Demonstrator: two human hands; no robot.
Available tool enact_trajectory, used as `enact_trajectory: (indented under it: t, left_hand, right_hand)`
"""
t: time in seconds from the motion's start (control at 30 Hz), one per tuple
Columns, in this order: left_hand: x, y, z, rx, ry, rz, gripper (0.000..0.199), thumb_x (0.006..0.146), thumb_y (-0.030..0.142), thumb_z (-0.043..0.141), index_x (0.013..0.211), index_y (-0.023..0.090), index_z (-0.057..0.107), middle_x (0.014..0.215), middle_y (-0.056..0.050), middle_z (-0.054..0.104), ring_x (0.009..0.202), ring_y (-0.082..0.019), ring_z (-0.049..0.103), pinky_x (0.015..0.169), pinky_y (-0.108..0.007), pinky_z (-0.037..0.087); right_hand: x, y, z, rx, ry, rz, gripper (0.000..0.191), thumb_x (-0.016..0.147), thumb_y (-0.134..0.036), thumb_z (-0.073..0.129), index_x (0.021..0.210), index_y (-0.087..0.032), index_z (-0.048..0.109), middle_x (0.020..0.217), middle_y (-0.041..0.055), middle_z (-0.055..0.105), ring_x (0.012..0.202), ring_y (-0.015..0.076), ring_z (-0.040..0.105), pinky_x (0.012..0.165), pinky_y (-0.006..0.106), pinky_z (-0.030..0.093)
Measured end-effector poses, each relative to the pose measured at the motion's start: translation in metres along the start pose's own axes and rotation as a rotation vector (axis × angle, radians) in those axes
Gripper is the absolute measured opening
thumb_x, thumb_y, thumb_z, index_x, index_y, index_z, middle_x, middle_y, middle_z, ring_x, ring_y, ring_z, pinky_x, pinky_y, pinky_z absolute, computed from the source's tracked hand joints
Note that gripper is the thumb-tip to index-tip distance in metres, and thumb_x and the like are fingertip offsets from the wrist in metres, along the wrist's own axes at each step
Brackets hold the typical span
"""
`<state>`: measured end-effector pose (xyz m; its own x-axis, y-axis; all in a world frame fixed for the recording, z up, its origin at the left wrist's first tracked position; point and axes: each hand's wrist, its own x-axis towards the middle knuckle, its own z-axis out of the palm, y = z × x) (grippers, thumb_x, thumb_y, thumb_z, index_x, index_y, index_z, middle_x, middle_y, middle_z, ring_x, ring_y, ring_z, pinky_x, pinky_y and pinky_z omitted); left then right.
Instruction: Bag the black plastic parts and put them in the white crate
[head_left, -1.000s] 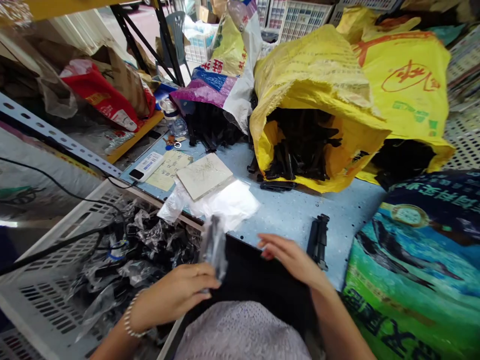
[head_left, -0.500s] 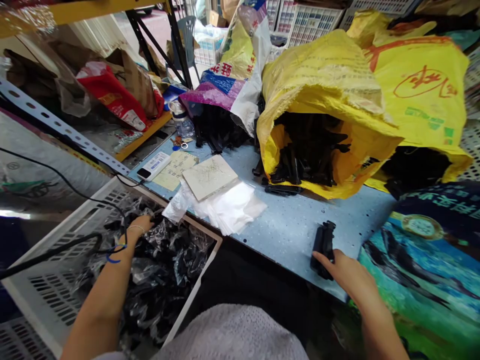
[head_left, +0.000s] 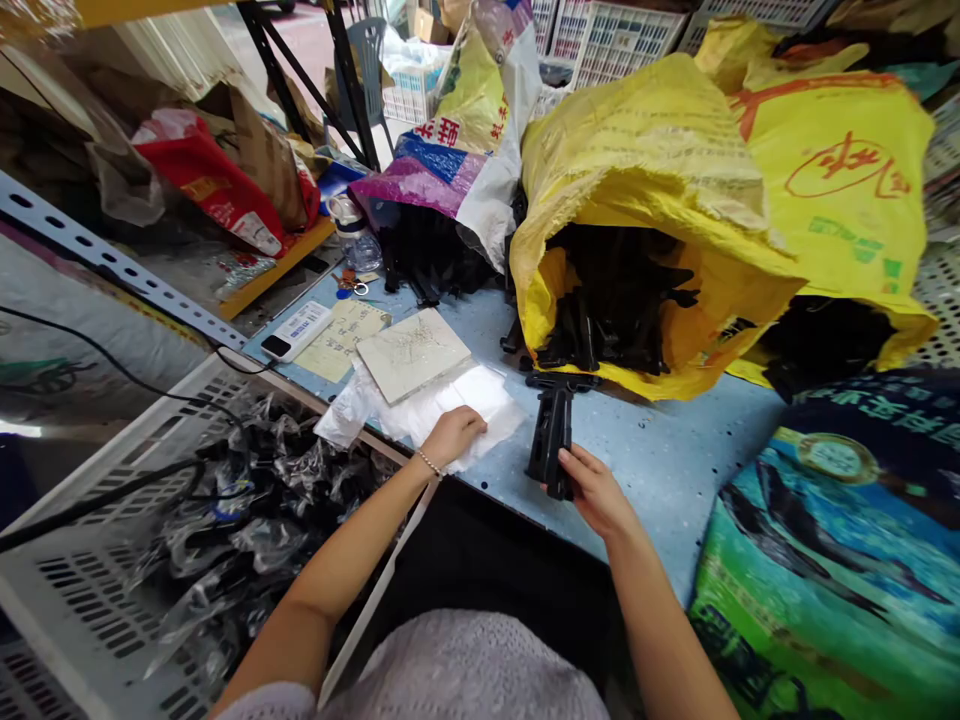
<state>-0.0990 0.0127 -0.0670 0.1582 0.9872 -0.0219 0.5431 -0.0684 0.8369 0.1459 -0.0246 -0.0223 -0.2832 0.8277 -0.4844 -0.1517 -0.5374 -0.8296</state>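
Black plastic part (head_left: 551, 440) stands upright on the blue-grey counter (head_left: 667, 470), near the edge; right hand (head_left: 592, 490) at its lower end, right fingers (head_left: 576, 468) closed narrowly, seemingly holding it; left hand (head_left: 454, 437) open, flat on white plastic sheets (head_left: 487, 405); step in hand seems to be handling this single part; next move calls for a firm lift; yellow woven sack (head_left: 637, 130) beyond, packed with black parts (head_left: 615, 300).

At lower centre, a matte black plastic part (head_left: 551, 440) lies against a pale blue, black-speckled tabletop (head_left: 675, 470), below a yellow woven sack (head_left: 832, 220) bearing a red emblem at upper right and beside a teal-and-green printed sack (head_left: 802, 570) at lower right.
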Motion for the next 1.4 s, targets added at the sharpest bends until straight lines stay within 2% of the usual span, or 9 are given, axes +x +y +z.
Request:
enact_trajectory:
  t: [0.17,0.3,0.43,0.63,0.8,0.9,1.1,1.27,1.4]
  left_hand:
    - [-0.005,-0.005,-0.012,-0.191,-0.019,-0.076,0.008,0.079,0.022,0.065,0.079,0.015,0.064,0.074,-0.001,0.064,0.067,-0.013,0.06,0.063,-0.025,0.05]
    - [-0.012,0.005,-0.021,0.019,0.107,0.1,0.015,0.083,0.009,0.051,0.082,0.016,0.065,0.082,-0.005,0.066,0.08,-0.017,0.062,0.08,-0.033,0.052]
    - [-0.009,0.005,-0.039,0.402,0.156,0.226,0.032,0.086,0.003,0.043,0.099,0.013,0.07,0.104,-0.014,0.068,0.1,-0.025,0.062,0.096,-0.045,0.049]
    - [-0.018,0.009,-0.041,0.28,0.153,0.403,0.055,0.092,0.006,0.036,0.146,0.02,0.041,0.144,-0.013,0.049,0.133,-0.023,0.048,0.109,-0.043,0.046]
    - [-0.061,0.026,-0.023,0.202,0.03,0.657,0.064,0.094,0.003,0.035,0.153,0.024,0.024,0.148,-0.014,0.045,0.136,-0.022,0.045,0.108,-0.043,0.046]
    - [-0.079,0.026,-0.018,0.085,0.047,0.634,0.06,0.095,0.004,0.036,0.151,0.024,0.031,0.146,-0.013,0.047,0.134,-0.021,0.047,0.11,-0.041,0.045]
    - [-0.086,0.017,-0.017,0.063,0.242,0.63,0.058,0.094,0.004,0.036,0.149,0.025,0.037,0.141,-0.012,0.051,0.132,-0.021,0.049,0.109,-0.041,0.046]
    - [-0.111,0.038,-0.007,0.074,0.048,0.756,0.067,0.091,0.003,0.041,0.151,0.029,0.03,0.131,-0.01,0.058,0.119,-0.02,0.059,0.099,-0.037,0.054]
    - [-0.121,0.044,-0.013,0.1,-0.006,0.479,0.08,0.086,0.017,0.057,0.155,0.024,0.017,0.146,-0.018,0.04,0.109,-0.023,0.063,0.094,-0.042,0.057]
  right_hand:
    - [0.029,0.007,0.034,0.201,-0.222,0.093,0.039,0.075,-0.045,0.077,0.1,-0.017,0.067,0.083,0.006,0.071,0.065,0.017,0.065,0.061,0.031,0.054]
    - [0.052,0.017,0.05,0.173,-0.111,0.079,0.039,0.066,-0.045,0.083,0.083,-0.015,0.066,0.067,0.0016,0.066,0.057,0.0138,0.059,0.058,0.03,0.054]
    - [0.036,0.016,0.041,0.001,0.022,-0.064,0.041,0.071,-0.044,0.08,0.098,-0.016,0.068,0.071,0.0001,0.065,0.061,0.0138,0.059,0.062,0.03,0.052]
    - [0.013,0.013,0.037,-0.195,-0.226,0.012,0.032,0.076,-0.044,0.075,0.093,-0.016,0.071,0.064,-0.0017,0.06,0.055,0.0113,0.054,0.054,0.025,0.046]
    - [0.028,0.027,0.047,0.209,-0.134,-0.003,0.049,0.07,-0.037,0.081,0.115,-0.026,0.064,0.065,-0.0054,0.061,0.047,0.0074,0.049,0.046,0.02,0.043]
    - [0.027,0.041,0.054,0.423,-0.173,0.077,0.061,0.073,-0.032,0.079,0.13,-0.032,0.056,0.079,-0.0036,0.068,0.045,0.0053,0.048,0.041,0.016,0.04]
    - [0.015,0.062,0.067,0.582,-0.215,0.162,0.051,0.07,-0.029,0.078,0.119,-0.032,0.064,0.078,-0.0038,0.07,0.043,0.0052,0.048,0.031,0.012,0.032]
    - [0.009,0.044,0.077,0.364,-0.029,-0.038,0.05,0.071,-0.03,0.077,0.118,-0.028,0.063,0.095,-0.0009,0.073,0.073,0.0137,0.066,0.058,0.022,0.053]
    - [-0.001,0.039,0.088,0.046,0.149,-0.212,0.035,0.078,-0.043,0.071,0.102,-0.022,0.057,0.073,-0.003,0.066,0.056,0.0143,0.061,0.054,0.027,0.051]
